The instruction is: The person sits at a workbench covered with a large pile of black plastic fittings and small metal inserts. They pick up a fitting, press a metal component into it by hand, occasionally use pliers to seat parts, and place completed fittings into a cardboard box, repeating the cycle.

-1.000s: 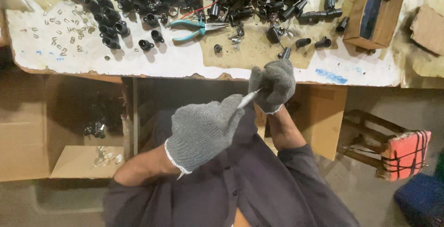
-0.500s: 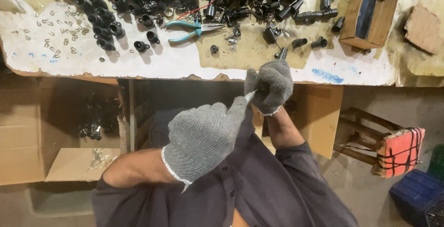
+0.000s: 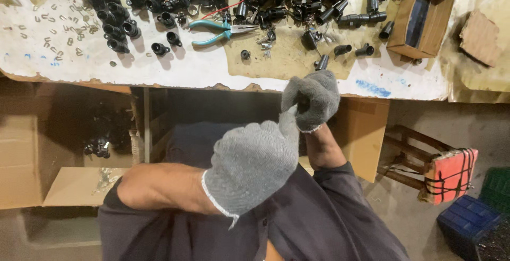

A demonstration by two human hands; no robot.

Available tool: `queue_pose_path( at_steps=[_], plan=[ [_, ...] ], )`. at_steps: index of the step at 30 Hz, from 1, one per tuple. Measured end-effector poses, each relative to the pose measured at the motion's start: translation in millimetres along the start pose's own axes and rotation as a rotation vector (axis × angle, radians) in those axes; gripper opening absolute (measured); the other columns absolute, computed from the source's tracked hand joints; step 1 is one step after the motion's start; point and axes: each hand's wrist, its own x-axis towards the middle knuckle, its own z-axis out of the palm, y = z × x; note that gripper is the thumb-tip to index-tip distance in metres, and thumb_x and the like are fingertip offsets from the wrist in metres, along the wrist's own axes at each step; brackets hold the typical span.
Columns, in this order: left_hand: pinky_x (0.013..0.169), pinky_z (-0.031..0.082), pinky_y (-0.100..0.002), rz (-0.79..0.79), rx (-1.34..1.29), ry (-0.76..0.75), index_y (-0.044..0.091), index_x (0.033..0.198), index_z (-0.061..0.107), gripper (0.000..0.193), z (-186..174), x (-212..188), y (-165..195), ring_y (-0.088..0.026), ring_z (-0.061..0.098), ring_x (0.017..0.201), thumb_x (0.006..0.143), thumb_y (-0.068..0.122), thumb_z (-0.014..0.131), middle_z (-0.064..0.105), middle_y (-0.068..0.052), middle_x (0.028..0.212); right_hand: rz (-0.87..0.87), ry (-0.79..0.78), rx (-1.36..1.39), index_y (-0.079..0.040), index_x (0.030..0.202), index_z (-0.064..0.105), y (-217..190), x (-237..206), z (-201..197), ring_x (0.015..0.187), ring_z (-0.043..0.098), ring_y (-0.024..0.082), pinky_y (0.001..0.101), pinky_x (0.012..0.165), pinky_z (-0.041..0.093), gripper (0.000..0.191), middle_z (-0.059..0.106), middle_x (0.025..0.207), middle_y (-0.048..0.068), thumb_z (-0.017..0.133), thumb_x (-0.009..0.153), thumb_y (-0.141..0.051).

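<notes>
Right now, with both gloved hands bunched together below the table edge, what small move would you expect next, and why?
Probably a short further push or twist of the left hand against the right hand. The two grey gloves touch, and the right one is closed around a small dark part that is barely visible. The pliers lie untouched on the table, so the work likely stays between the hands.

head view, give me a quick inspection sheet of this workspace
surface: worn white bench top, stained and chipped along the near edge
job's things: small dark part, mostly hidden inside the right hand
clutter: heaps of black tube fittings, teal-handled pliers, small metal clips, open cardboard box
grips: left hand and right hand in grey knit gloves, closed together in front of the bench edge
cables: thin red wire near the pliers
surroundings: cardboard boxes under the bench, wooden stool with red pad, blue crate
</notes>
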Motion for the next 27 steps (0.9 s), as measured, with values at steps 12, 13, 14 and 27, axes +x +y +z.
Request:
queue_pose_path(
  at_steps=[12,13,14,27],
  plan=[
    [0.041,0.05,-0.043,-0.026,-0.437,-0.037,0.003,0.107,0.071,0.037,0,26,-34,-0.031,0.066,0.049,0.074,0.02,0.072,0.065,-0.012,0.062,-0.012,0.126,0.024,0.001,0.093,0.06,1,15,-1,0.062,0.052,0.027,0.0384,0.057,0.039,0.031,0.055,0.071,0.01,0.084,0.075,-0.007],
    [0.043,0.051,-0.044,-0.023,-0.478,-0.027,0.002,0.109,0.072,0.041,1,28,-37,-0.033,0.066,0.049,0.072,0.021,0.073,0.066,-0.013,0.062,0.001,0.103,0.002,0.0,0.092,0.059,1,16,-2,0.062,0.051,0.027,0.0386,0.058,0.038,0.029,0.054,0.07,0.009,0.083,0.076,-0.005],
    [0.045,0.051,-0.044,-0.005,-0.494,0.001,0.004,0.104,0.071,0.033,2,31,-39,-0.033,0.067,0.051,0.075,0.018,0.071,0.067,-0.013,0.065,0.016,0.075,-0.02,-0.001,0.091,0.059,1,17,-3,0.062,0.051,0.027,0.0388,0.058,0.037,0.026,0.052,0.069,0.009,0.081,0.077,-0.003],
    [0.049,0.054,-0.044,0.073,-0.525,0.131,-0.003,0.094,0.071,0.025,38,35,-47,-0.033,0.07,0.057,0.072,0.011,0.069,0.068,-0.018,0.068,0.039,0.002,-0.139,-0.005,0.088,0.059,21,-4,20,0.06,0.053,0.022,0.0368,0.056,0.041,0.026,0.055,0.07,0.007,0.076,0.079,0.012]
  ],
)
